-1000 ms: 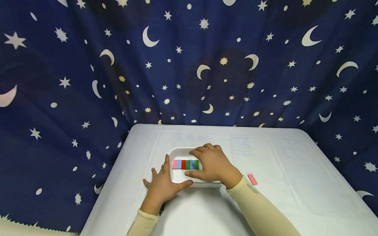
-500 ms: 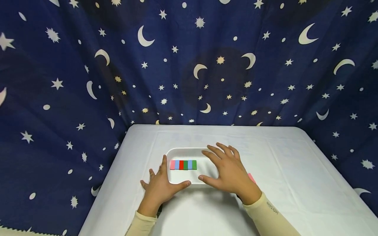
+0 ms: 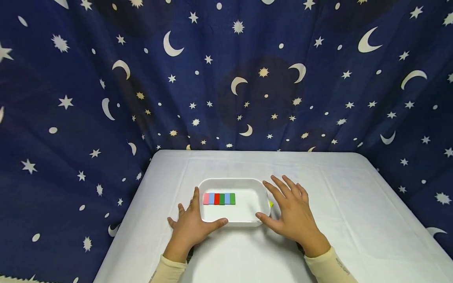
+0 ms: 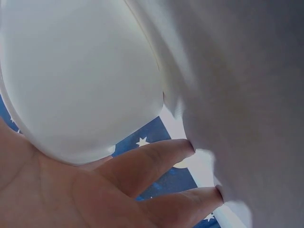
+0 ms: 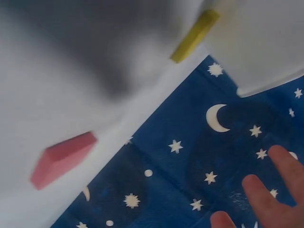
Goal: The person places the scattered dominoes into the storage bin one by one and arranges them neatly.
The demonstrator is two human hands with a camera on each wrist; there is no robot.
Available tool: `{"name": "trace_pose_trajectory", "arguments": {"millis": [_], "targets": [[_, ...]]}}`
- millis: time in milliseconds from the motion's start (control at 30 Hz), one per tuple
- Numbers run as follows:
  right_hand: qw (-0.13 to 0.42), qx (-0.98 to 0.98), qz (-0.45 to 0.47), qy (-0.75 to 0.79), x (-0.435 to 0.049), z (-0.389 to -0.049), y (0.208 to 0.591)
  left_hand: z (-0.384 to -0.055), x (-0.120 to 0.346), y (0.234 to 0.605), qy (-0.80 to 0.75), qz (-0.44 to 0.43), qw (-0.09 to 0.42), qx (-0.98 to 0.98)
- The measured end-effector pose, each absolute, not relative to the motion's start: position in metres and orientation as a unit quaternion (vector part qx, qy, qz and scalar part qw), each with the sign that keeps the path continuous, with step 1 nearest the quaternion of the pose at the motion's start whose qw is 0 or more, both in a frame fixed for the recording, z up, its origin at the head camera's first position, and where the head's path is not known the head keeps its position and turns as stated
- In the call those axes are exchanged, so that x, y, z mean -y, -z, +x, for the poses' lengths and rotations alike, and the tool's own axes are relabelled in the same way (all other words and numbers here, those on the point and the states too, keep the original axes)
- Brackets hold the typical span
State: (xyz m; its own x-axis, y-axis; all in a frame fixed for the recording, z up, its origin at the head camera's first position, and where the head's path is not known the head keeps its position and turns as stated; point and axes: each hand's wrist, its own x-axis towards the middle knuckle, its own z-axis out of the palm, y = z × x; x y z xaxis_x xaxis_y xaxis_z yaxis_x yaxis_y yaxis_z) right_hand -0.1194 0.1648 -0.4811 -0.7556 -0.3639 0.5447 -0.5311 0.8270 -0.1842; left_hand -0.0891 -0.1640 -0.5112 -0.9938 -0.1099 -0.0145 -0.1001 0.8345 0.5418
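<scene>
A white rectangular tray [image 3: 251, 202] with rounded corners stands on the table. Inside, toward its left end, a row of small flat blocks [image 3: 219, 199] lies side by side: pink, light blue, red, green, light blue, green. My left hand [image 3: 191, 232] rests at the tray's front left corner, index finger along the left side, thumb along the front. In the left wrist view the palm meets the tray's rim and two fingertips touch the cloth. My right hand [image 3: 291, 214], fingers spread and holding nothing, hovers by the tray's right end. A yellow block [image 3: 271, 204] peeks out there.
A pink block [image 5: 64, 159] lies on the white cloth in the right wrist view, hidden behind my right hand in the head view. White cloth covers the table [image 3: 354, 204]. A dark blue curtain [image 3: 212, 78] with moons and stars hangs behind.
My right hand has moved out of the tray to the right, past its right end, uncovering the tray's right half and a yellow block. The left hand and row of blocks stay put.
</scene>
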Motion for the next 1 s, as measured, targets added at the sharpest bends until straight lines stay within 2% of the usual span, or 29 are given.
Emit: {"name": "trace_pose_trajectory", "arguments": {"millis": [733, 1000], "targets": [[0.229, 0.943, 0.163, -0.175, -0.194, -0.12, 0.496, -0.091, 0.16, 0.512, 0.286, 0.056, 0.002, 0.956], [0.219, 0.946, 0.16, -0.179, -0.194, -0.122, 0.499, -0.09, 0.163, 0.512, 0.282, 0.059, 0.002, 0.958]]}}
